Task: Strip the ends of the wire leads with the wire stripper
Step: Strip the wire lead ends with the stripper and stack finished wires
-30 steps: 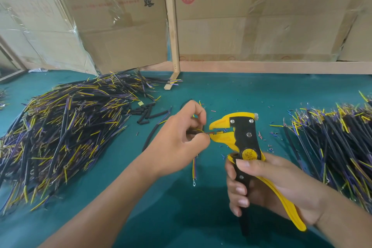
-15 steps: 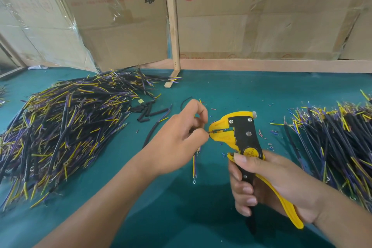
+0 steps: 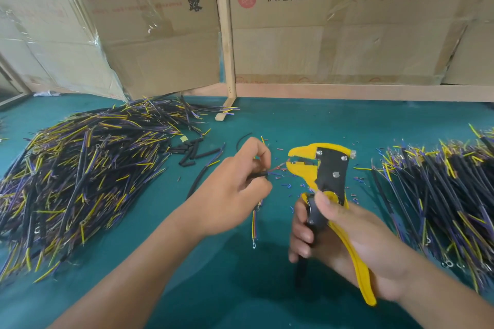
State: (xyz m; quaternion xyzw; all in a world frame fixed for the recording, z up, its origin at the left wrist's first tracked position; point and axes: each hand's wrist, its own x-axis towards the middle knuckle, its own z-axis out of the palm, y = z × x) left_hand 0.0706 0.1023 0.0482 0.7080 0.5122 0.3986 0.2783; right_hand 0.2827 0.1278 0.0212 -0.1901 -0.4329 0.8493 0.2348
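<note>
My left hand pinches a wire lead whose thin coloured strands point right, their tips at the jaws of the wire stripper. The lead's lower part hangs below my fist and ends in a small ring terminal. The stripper is yellow and black, held upright over the table. My right hand grips its handles, thumb on the black body. The jaws look slightly parted around the strand tips.
A large heap of black, yellow and purple leads lies at the left, a second heap at the right. Black sleeve pieces and tiny insulation bits litter the green table. Cardboard boxes and a wooden post stand behind.
The stripper's jaws have opened a little and my left hand has drawn slightly left, leaving the strand tips just at the jaw mouth. The right hand still holds the handles.
</note>
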